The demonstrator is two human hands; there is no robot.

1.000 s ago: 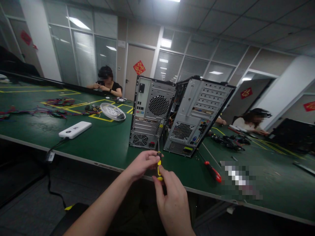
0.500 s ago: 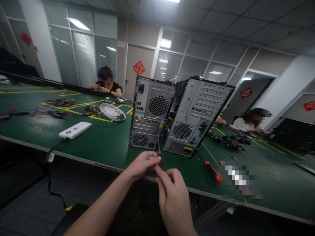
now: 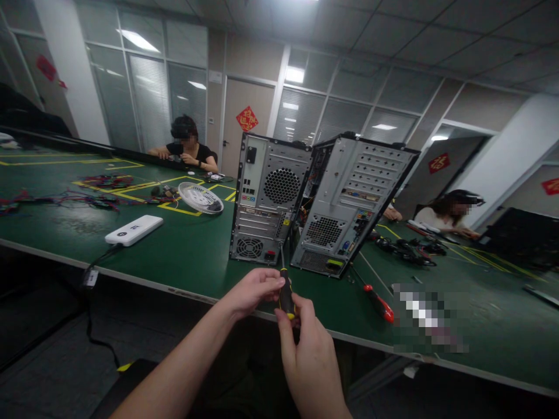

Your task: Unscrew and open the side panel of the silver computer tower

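A screwdriver [image 3: 287, 295] with a black and yellow handle is between my two hands, its shaft pointing up at the lower right edge of the left computer case [image 3: 258, 230]. My left hand [image 3: 257, 291] pinches the front of the handle near the shaft. Around the yellow rear end, my right hand [image 3: 310, 343] has its thumb and fingers closed. Whether the tip sits in a screw is too small to tell. The right computer case [image 3: 323, 198] stands beside the first, its rear panel also facing me.
A red and black screwdriver [image 3: 379, 304] lies right of the cases. A white power bank [image 3: 134, 230] with a cable and a round white tray [image 3: 200, 198] are on the left. Black cables [image 3: 408, 247] lie farther right. Two people sit across the green table [image 3: 187, 262].
My right hand's fingers have shifted around the handle's end and slightly lower, showing more of the handle. My left hand has stayed nearly still.
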